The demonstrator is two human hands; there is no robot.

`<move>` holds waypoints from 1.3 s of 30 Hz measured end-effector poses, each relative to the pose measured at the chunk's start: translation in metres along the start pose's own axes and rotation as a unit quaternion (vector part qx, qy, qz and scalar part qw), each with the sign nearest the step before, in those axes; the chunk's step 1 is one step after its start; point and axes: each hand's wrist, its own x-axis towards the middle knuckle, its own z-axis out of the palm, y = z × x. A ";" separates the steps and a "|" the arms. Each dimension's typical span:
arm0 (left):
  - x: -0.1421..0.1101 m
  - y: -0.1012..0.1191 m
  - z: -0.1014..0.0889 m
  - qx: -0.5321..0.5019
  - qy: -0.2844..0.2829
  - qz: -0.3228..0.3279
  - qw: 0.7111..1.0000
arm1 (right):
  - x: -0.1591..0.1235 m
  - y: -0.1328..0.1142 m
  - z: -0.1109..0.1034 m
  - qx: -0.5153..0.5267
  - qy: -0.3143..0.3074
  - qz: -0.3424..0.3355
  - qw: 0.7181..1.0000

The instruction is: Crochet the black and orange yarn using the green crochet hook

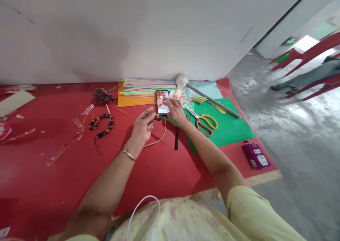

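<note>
My left hand (142, 125) is closed in a pinch on thin cords: an orange cord (159, 139) that loops over the red mat and a green strand (171, 120) that runs toward my right hand. My right hand (175, 110) rests partly on a phone (162, 101) with a lit screen, index finger stretched onto the screen, and the green strand passes under its palm. A woven black, orange and yellow braid (102, 125) lies left of my left hand.
A stack of pastel straws (148, 87) on orange paper lies against the wall. Yellow and red scissors (204, 122) lie on a green sheet (228, 127). A mallet (204, 96), a cord bundle (102, 96) and a purple case (256, 156) lie around. Red chairs stand at far right.
</note>
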 end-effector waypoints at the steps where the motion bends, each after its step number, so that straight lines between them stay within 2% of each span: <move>1: 0.000 0.001 0.000 -0.001 0.001 0.001 1.000 | 0.001 0.000 -0.002 0.003 0.017 0.002 1.000; 4: 0.001 0.003 -0.001 -0.007 0.002 0.004 1.000 | -0.001 -0.001 -0.013 0.040 0.104 0.003 0.994; 6: 0.002 0.004 -0.002 -0.010 0.008 0.005 1.000 | -0.006 -0.004 -0.024 0.090 0.133 -0.005 0.987; 8: 0.003 0.004 -0.002 -0.012 0.013 0.005 1.000 | -0.015 -0.011 -0.034 0.149 0.109 -0.011 0.983; 12: 0.003 0.004 -0.002 -0.010 0.003 0.007 1.000 | -0.032 -0.033 -0.050 0.261 -0.003 -0.044 0.964; 15: 0.002 0.004 -0.002 -0.005 -0.004 0.010 1.000 | -0.035 -0.051 -0.056 0.330 -0.029 -0.039 0.943; 20: 0.001 0.003 -0.001 0.000 -0.021 0.008 1.000 | -0.034 -0.063 -0.052 0.426 0.017 0.047 0.903; 24: 0.000 0.002 0.000 0.010 -0.038 0.015 0.999 | -0.034 -0.066 -0.046 0.414 0.057 0.016 0.908; 28: 0.000 -0.001 0.001 0.036 -0.025 0.058 0.997 | -0.033 -0.071 -0.043 0.405 0.118 0.013 0.906; 33: 0.001 -0.005 0.000 0.088 -0.017 0.118 0.989 | -0.034 -0.075 -0.042 0.453 0.119 0.073 0.880; 39: 0.002 -0.005 0.000 0.102 -0.022 0.120 0.987 | -0.033 -0.072 -0.041 0.488 0.110 0.114 0.858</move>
